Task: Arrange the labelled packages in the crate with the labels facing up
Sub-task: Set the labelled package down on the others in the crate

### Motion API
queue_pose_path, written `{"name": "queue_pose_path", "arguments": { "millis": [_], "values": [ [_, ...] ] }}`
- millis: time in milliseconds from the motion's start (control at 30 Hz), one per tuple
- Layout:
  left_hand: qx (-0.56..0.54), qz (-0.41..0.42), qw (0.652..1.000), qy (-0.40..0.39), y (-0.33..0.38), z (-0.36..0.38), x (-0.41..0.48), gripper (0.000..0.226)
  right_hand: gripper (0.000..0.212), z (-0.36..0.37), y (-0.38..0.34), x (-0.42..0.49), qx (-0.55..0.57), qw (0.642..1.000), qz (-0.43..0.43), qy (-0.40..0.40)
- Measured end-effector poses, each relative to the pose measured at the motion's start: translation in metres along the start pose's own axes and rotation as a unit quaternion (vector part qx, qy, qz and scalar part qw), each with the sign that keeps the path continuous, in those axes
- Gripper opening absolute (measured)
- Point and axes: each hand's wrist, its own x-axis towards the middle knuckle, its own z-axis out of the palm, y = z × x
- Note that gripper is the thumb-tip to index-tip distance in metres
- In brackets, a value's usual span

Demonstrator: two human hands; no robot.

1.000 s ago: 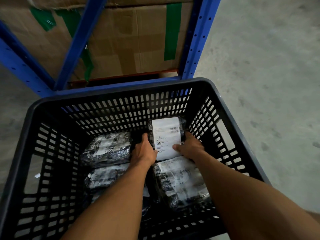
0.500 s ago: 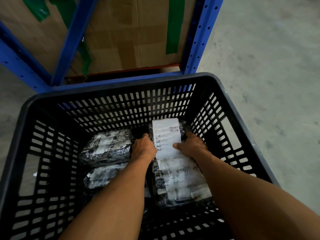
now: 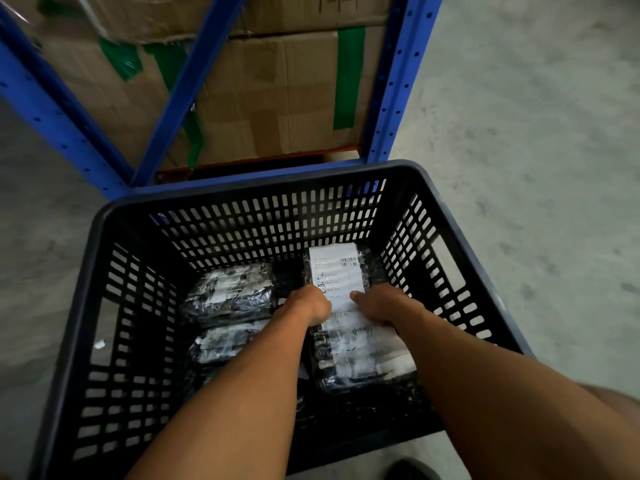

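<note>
Concrete floor (image 3: pixel 519 133); crate (image 3: pixel 90 258) holds four visible packages (image 3: pixel 230 292).

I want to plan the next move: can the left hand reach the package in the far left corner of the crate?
Probably yes. The left hand is already inside the crate, right beside the far-left package, and nothing lies between them.

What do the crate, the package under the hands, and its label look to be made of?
Crate: moulded black plastic, matte, judging by the slotted lattice walls and rounded rim. Package: probably glossy clear plastic film over dark contents, since it crinkles and glints. Label: white paper or similar sticker stock, flat and matte, printed with a barcode.
</note>
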Motion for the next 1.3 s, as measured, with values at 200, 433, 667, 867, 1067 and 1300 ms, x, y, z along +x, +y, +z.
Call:
{"name": "queue_pose_path", "arguments": {
  "millis": [200,433,667,867,1067,1300],
  "values": [
    [-0.046,-0.089,0.988,-0.117,-0.002,-0.009,-0.042,0.054,0.058,-0.023,0.0,-0.036,-0.105,0.988,-0.02,-0.109],
    [-0.116,-0.036,0.991,-0.055,-0.013,-0.048,-0.057,0.05,0.034,-0.045,-0.013,-0.065,0.077,0.99,-0.019,-0.119],
    [-0.545,-0.015,0.838,-0.037,-0.036,-0.089,-0.075,0.049,0.03,-0.066,-0.024,-0.086,0.588,0.804,-0.049,-0.069],
    [-0.746,0.007,0.664,0.049,-0.038,-0.086,-0.071,0.046,0.018,-0.056,-0.034,-0.087,0.742,0.665,-0.076,0.049],
    [-0.704,0.046,0.707,0.04,-0.044,-0.078,-0.069,0.034,0.048,-0.054,-0.034,-0.086,0.55,0.825,-0.044,-0.122],
    [-0.628,0.059,0.776,-0.01,-0.04,-0.065,-0.07,0.039,0.035,-0.042,-0.031,-0.084,0.531,0.83,-0.169,0.036]
  ]
}}
